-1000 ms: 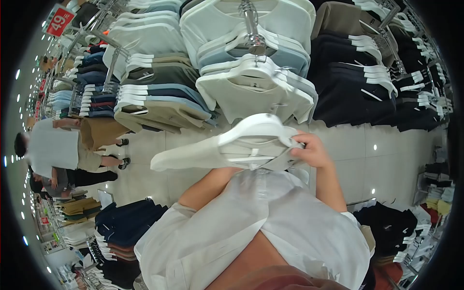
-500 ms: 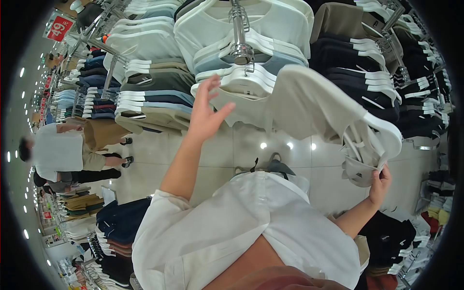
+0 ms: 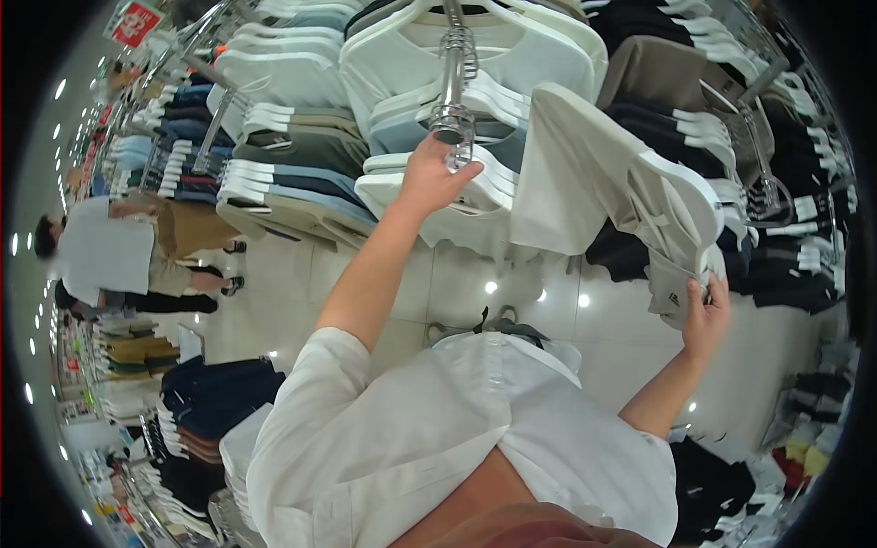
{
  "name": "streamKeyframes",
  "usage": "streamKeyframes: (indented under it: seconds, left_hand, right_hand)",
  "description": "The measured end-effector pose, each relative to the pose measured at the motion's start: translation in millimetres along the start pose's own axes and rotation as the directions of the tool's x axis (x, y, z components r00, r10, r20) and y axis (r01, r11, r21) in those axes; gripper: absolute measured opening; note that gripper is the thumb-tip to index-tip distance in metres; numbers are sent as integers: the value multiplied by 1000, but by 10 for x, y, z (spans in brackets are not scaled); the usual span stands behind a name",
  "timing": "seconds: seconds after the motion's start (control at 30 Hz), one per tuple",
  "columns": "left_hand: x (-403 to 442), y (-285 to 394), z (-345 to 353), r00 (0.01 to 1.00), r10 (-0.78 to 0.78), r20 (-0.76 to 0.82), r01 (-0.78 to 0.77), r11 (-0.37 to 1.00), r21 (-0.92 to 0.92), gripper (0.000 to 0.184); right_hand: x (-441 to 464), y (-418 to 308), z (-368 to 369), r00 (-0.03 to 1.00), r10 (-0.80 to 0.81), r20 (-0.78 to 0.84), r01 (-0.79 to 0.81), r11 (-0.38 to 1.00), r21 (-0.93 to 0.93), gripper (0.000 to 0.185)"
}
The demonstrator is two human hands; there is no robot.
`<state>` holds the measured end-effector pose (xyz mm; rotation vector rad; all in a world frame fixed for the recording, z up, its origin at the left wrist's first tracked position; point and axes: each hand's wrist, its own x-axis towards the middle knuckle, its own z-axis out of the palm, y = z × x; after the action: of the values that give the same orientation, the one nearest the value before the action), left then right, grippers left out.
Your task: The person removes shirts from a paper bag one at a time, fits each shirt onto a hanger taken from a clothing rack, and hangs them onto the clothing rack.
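My right hand [image 3: 706, 320] grips the folded lower part of a beige shirt [image 3: 571, 173], which is draped over a white hanger [image 3: 690, 187] and held out to the right. A small dark mark shows on the cloth by my fingers. My left hand [image 3: 437, 178] reaches up to the end of the metal display arm [image 3: 450, 114]. Its fingers close around the hook of a hanger at the arm's tip, partly hidden, with the thumb pointing right. White hangers [image 3: 489, 178] bearing pale shirts [image 3: 466, 224] hang just behind and below it.
Rows of white and blue shirts [image 3: 274, 73] hang to the left, with dark shirts [image 3: 630, 132] to the right. A person in a white top [image 3: 110, 245] stands at far left. Navy garments [image 3: 224, 397] hang at lower left. A red price sign [image 3: 134, 25] is at upper left.
My left hand has moved right and up to the tip of the display arm, its fingers closing there. The beige shirt and my right hand have shifted slightly left.
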<state>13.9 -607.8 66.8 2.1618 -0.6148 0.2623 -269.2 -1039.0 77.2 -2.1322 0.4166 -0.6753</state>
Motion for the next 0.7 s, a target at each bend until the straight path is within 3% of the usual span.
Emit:
streamKeyframes:
  seconds: [0.17,0.23,0.37,0.4,0.5,0.6,0.7]
  left_hand:
    - [-13,94,-57,1000,18,3,-19,998,59,51]
    - [-33,115,-94,1000,14,12,-15,996,84,52]
    - [-57,188,-176,998,-10,58,5,996,87,52]
    - [-56,193,-187,998,-12,66,7,997,79,52]
    - [-64,213,-186,998,-28,56,23,996,89,51]
    - [-65,239,-191,998,-28,56,23,997,80,51]
    - [-64,287,-229,994,-73,86,65,994,92,52]
  right_hand:
    - [416,-76,508,972,-48,232,25,995,100,37]
    - [542,-158,771,966,-95,242,105,994,-26,38]
    - [768,-231,1270,924,-169,344,163,986,47,40]
    - [804,-388,1365,909,-155,387,119,986,116,40]
    - [905,-489,1641,869,-85,488,77,996,37,37]
    - [943,-471,1866,872,-297,388,280,955,102,35]
    - [1024,-534,1953,846,-284,450,245,959,145,34]
